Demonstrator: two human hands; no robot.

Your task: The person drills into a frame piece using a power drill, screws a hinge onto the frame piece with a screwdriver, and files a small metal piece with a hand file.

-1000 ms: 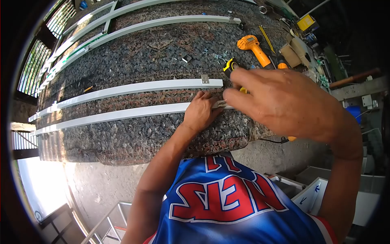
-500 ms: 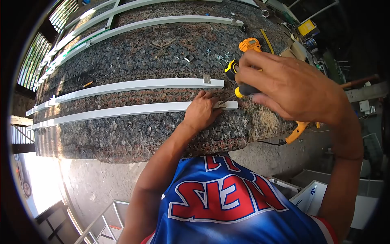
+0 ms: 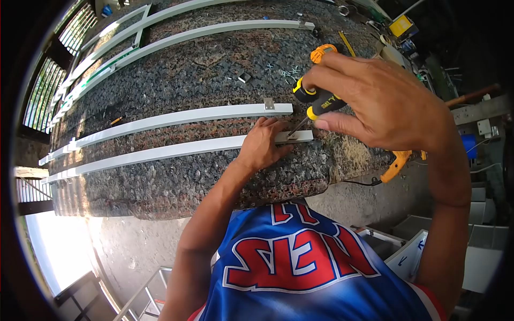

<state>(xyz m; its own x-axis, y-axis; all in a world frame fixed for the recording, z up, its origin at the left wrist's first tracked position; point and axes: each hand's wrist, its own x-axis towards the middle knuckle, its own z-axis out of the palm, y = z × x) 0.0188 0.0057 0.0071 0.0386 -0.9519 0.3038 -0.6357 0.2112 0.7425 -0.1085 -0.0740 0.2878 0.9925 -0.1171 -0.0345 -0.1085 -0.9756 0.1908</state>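
Note:
My right hand is closed around a screwdriver with a black and yellow handle. Its shaft slants down to a small fitting near the right end of the nearest white bar. My left hand grips this bar just left of the fitting, fingers bent over its far side. Beyond it lies a second white bar, with a metal bracket near its right end. The screwdriver's tip is too small to make out exactly.
Behind my right hand are a black-and-yellow rounded thing and an orange tool, partly hidden. Loose screws and a small dark block lie on the worn, mottled tabletop. More white bars lie farther back.
My right hand has turned on the screwdriver, and more of its handle shows now. My left hand stays on the bar. The view has shifted slightly.

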